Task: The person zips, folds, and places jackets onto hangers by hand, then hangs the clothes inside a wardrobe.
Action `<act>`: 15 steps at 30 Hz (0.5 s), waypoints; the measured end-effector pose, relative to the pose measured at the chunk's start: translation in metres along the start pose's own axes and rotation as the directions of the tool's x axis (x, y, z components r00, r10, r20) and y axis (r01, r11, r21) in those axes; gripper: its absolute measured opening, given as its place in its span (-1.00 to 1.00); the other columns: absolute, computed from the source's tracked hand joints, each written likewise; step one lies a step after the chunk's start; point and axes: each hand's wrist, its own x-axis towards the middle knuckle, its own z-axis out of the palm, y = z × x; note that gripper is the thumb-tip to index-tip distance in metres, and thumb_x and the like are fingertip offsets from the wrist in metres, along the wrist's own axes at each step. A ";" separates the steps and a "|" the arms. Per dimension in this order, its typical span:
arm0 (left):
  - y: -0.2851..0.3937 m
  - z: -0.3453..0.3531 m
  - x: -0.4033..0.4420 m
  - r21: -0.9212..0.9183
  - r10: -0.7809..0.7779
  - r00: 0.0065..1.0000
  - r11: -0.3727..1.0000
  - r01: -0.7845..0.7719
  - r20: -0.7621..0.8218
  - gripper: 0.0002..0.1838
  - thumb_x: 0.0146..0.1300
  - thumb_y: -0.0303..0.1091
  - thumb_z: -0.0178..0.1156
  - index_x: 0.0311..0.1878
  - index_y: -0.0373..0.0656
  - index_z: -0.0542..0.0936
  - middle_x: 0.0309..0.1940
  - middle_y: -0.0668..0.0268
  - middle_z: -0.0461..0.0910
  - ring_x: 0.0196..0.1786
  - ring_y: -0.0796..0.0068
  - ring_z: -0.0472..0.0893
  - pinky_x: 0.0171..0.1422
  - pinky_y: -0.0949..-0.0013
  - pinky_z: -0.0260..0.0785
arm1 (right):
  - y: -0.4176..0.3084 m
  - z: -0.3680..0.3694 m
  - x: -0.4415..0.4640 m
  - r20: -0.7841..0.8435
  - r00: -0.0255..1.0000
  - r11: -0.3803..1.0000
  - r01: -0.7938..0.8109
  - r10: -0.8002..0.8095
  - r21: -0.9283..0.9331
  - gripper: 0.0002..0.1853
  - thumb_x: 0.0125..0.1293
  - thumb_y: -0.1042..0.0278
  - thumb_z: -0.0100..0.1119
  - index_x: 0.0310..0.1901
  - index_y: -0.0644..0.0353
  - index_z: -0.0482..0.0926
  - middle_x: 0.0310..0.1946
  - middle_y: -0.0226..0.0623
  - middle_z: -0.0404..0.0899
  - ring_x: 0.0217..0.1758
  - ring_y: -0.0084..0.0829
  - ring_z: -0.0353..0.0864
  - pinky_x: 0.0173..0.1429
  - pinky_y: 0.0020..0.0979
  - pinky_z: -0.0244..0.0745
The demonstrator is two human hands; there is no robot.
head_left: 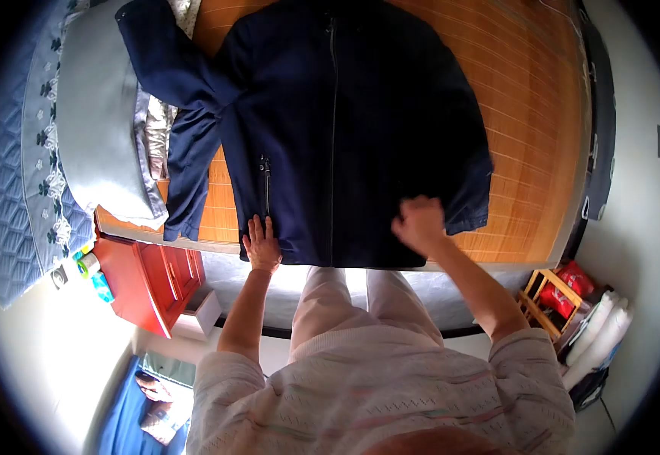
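Observation:
A dark navy jacket with a closed front zip lies spread on a bed covered by a brown slatted mat. One sleeve is stretched out and bent at the left; the other lies along the right side. My left hand rests flat on the lower left hem, fingers apart, just below a zipped pocket. Over the lower right part of the jacket is my right hand, its fingers curled and slightly blurred; whether they hold any cloth is hidden.
A silvery pillow and blue quilted bedding lie at the left. Below them stands a red wooden cabinet. At the lower right are a wooden rack, a red bag and white rolls.

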 end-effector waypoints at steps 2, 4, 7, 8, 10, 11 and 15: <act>-0.006 -0.010 0.003 -0.016 0.039 0.998 0.999 -0.038 0.054 -0.32 0.04 -0.26 0.14 0.28 -0.08 0.21 0.31 0.04 0.07 0.35 0.07 0.09 0.27 -0.06 0.07 | -0.051 -0.007 -0.020 0.080 0.974 0.958 0.191 -0.212 0.213 -0.79 -0.12 0.18 0.19 -0.59 0.14 0.48 -0.60 -0.20 0.50 -0.46 -0.21 0.51 -0.24 -0.16 0.35; -0.017 -0.018 0.019 -0.080 0.102 0.989 0.992 -0.094 0.109 -0.37 -0.03 -0.22 0.20 0.18 -0.12 0.35 0.20 -0.06 0.21 0.22 0.01 0.28 0.18 0.09 0.25 | -0.097 -0.008 -0.032 0.210 0.914 0.904 0.269 -0.349 0.332 -0.83 -0.05 0.19 0.16 -0.54 0.09 0.49 -0.61 -0.24 0.52 -0.46 -0.24 0.54 -0.23 -0.16 0.37; -0.055 -0.019 0.085 -0.944 0.188 0.930 0.164 0.286 0.315 -0.42 0.08 -0.11 0.18 0.14 -0.19 0.38 0.08 0.06 0.38 0.04 0.24 0.43 0.04 0.30 0.39 | -0.138 0.016 -0.045 0.390 0.812 0.869 0.263 -0.434 0.420 -0.82 -0.01 0.23 0.10 -0.41 0.13 0.52 -0.48 -0.21 0.59 -0.35 -0.19 0.59 -0.17 -0.17 0.41; -0.033 -0.086 0.093 -0.909 0.127 0.907 -0.061 0.412 0.402 -0.42 0.08 -0.15 0.20 0.14 -0.23 0.37 0.03 0.09 0.42 -0.01 0.32 0.46 0.01 0.33 0.39 | -0.146 0.023 -0.049 0.419 0.788 0.861 0.260 -0.451 0.438 -0.82 -0.01 0.23 0.10 -0.41 0.14 0.52 -0.47 -0.20 0.60 -0.35 -0.19 0.59 -0.16 -0.16 0.41; 0.007 -0.165 0.116 -0.865 0.078 0.891 -0.213 0.454 0.448 -0.40 0.03 -0.25 0.25 0.13 -0.30 0.34 -0.05 0.12 0.48 -0.09 0.37 0.48 -0.03 0.33 0.40 | -0.152 0.041 -0.054 0.434 0.765 0.847 0.266 -0.476 0.461 -0.80 0.00 0.21 0.10 -0.41 0.16 0.50 -0.47 -0.16 0.58 -0.34 -0.18 0.58 -0.19 -0.14 0.42; 0.015 -0.167 0.128 -0.905 0.067 0.915 -0.139 0.403 0.398 -0.37 -0.01 -0.31 0.29 0.13 -0.33 0.32 -0.07 0.11 0.49 -0.11 0.35 0.49 -0.04 0.29 0.40 | -0.152 0.036 -0.052 0.456 0.760 0.850 0.236 -0.463 0.470 -0.79 0.00 0.22 0.11 -0.39 0.17 0.52 -0.46 -0.14 0.58 -0.33 -0.17 0.58 -0.19 -0.15 0.43; 0.069 -0.141 0.148 -0.965 -0.152 0.960 0.079 0.250 0.237 -0.39 -0.13 -0.48 0.27 0.09 -0.31 0.35 -0.08 0.13 0.47 -0.03 0.28 0.43 -0.03 0.29 0.38 | -0.123 0.008 -0.019 0.513 0.755 0.825 0.065 -0.408 0.561 -0.69 0.07 0.08 0.16 -0.32 0.18 0.55 -0.37 -0.15 0.59 -0.29 -0.17 0.57 -0.18 -0.22 0.45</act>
